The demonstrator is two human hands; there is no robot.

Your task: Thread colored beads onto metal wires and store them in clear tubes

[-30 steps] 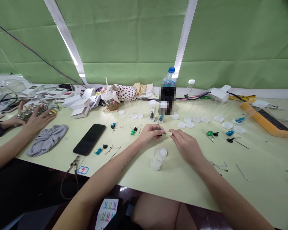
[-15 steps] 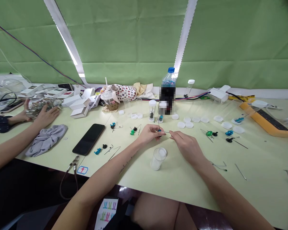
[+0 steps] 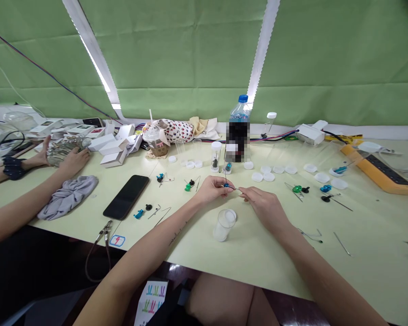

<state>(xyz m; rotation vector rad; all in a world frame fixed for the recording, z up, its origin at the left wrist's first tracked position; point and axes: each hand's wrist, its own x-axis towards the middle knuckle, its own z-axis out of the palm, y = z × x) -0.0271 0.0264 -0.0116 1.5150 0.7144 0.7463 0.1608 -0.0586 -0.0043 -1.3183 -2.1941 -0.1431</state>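
Observation:
My left hand (image 3: 212, 188) is closed in a pinch on a small blue part (image 3: 226, 185) with a thin metal pin standing up from it. My right hand (image 3: 263, 206) is just to its right, fingertips pinched on the thin wire end that sticks out of the blue part. Both hands rest on the pale yellow table (image 3: 251, 253). Just in front of them lies a clear plastic vial (image 3: 224, 224) on its side. Small green, blue and black parts (image 3: 189, 184) with wire pieces lie to the left of my left hand.
A black phone (image 3: 126, 196) and a grey cloth (image 3: 68, 197) lie at the left. Another person's hands (image 3: 68, 162) hold a shiny bundle at far left. A water bottle (image 3: 238, 129), capped vials (image 3: 216, 156), white lids (image 3: 268, 176), coloured parts (image 3: 297, 189) and an orange power strip (image 3: 377, 170) are behind.
My hands have come slightly closer together on the blue part and wire. The other person's hands have lifted the shiny bundle and shifted it to the right.

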